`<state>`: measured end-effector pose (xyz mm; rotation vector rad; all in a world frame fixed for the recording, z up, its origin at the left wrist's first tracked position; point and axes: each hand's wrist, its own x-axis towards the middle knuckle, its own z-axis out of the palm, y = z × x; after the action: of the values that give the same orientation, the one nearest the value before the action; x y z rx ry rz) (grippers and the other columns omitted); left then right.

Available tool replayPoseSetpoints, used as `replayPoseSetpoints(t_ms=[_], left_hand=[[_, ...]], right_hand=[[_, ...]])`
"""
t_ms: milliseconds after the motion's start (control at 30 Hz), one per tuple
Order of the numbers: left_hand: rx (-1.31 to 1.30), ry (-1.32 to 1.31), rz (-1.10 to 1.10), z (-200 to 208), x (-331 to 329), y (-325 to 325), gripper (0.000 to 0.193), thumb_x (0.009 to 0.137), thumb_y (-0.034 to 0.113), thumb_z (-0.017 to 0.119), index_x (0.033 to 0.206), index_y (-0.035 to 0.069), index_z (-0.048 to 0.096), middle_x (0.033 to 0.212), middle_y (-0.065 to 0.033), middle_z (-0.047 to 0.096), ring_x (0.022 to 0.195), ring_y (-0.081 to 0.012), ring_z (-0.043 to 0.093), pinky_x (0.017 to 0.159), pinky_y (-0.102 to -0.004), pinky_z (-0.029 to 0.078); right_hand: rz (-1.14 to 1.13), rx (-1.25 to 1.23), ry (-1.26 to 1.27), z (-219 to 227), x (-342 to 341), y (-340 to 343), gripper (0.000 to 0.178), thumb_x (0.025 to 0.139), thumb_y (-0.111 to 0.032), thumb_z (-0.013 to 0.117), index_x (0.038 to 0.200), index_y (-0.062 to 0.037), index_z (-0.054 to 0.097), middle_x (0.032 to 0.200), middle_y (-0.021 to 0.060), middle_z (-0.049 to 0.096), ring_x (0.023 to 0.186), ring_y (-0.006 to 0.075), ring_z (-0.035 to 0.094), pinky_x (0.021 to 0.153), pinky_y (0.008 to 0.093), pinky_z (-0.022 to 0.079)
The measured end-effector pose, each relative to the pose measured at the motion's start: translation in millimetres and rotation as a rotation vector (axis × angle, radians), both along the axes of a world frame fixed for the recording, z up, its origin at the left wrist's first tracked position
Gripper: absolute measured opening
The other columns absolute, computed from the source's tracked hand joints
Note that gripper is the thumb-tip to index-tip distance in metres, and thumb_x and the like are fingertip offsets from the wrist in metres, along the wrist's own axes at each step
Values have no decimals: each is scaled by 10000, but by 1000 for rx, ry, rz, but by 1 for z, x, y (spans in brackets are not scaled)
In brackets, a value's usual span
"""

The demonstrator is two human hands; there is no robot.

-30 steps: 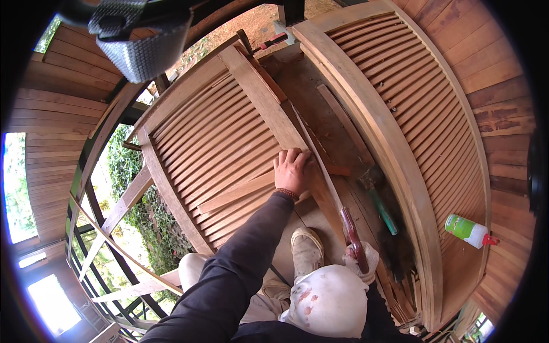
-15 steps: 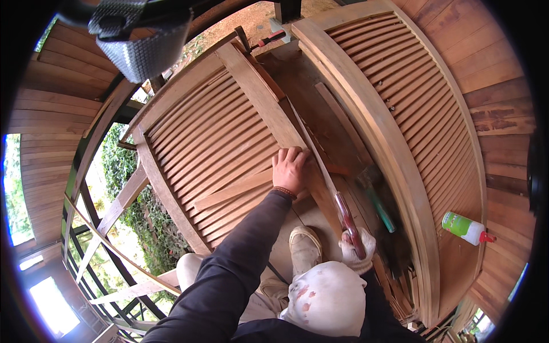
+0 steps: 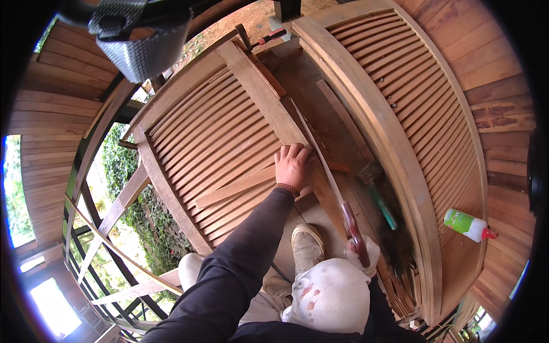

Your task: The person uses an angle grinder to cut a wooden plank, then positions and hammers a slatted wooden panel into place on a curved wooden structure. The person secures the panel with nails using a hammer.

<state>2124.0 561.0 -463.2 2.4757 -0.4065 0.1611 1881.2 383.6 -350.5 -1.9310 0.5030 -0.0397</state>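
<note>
A hand saw (image 3: 325, 160) with a red-brown handle lies along the edge of a louvered wooden shutter (image 3: 211, 131). My right hand (image 3: 366, 255), in a white glove, is closed around the saw's handle near my knee. The narrow blade runs away from me, close beside the shutter's long side rail (image 3: 257, 94). My bare left hand (image 3: 293, 168) presses on that rail with its fingers curled over the edge, just left of the blade. A loose wooden strip (image 3: 234, 187) lies across the slats beside my left wrist. Whether the blade's teeth touch wood cannot be made out.
A second louvered shutter (image 3: 394, 86) stands to the right, with a white-and-green glue bottle (image 3: 464, 225) lying on it. Between the shutters are a green-handled tool (image 3: 382, 208) and scrap strips. A red-and-black screwdriver (image 3: 270, 38) sits at the far end. My shoe (image 3: 307, 250) is below the rail.
The saw and my right hand have drawn back slightly toward me and to the right. My left hand stays on the rail, nearly unmoved.
</note>
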Motion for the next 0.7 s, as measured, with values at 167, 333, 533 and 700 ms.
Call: replayPoseSetpoints(t_ms=[167, 333, 533, 700], left_hand=[[12, 16, -10, 2, 2, -4, 308, 847, 281, 758, 1139, 189, 722, 1092, -22, 630, 1073, -286, 567, 929, -451, 430], [36, 30, 28, 2, 0, 0, 310, 866, 314, 742, 1153, 203, 717, 1106, -3, 625, 1088, -257, 558, 940, -437, 426], [43, 27, 2, 3, 0, -1, 313, 863, 316, 746, 1153, 202, 715, 1102, -2, 627, 1083, -261, 562, 937, -441, 427], [19, 15, 14, 2, 1, -2, 302, 849, 295, 755, 1131, 194, 722, 1087, -15, 632, 1077, -276, 566, 930, -447, 430]], right_hand=[[88, -145, -60, 3, -2, -10, 104, 785, -108, 765, 811, -69, 672, 688, 73, 636, 647, 230, 670, 609, 354, 523], [90, -147, -37, 3, 11, -4, 95, 790, -103, 758, 808, -88, 667, 693, 79, 644, 641, 244, 673, 596, 361, 522], [78, -67, 33, 10, 15, -10, 80, 813, -106, 727, 786, -67, 663, 713, 89, 655, 620, 230, 661, 591, 347, 520], [83, -143, 7, 8, -2, -14, 95, 779, -92, 752, 791, -55, 666, 727, 81, 654, 624, 214, 655, 600, 347, 522]])
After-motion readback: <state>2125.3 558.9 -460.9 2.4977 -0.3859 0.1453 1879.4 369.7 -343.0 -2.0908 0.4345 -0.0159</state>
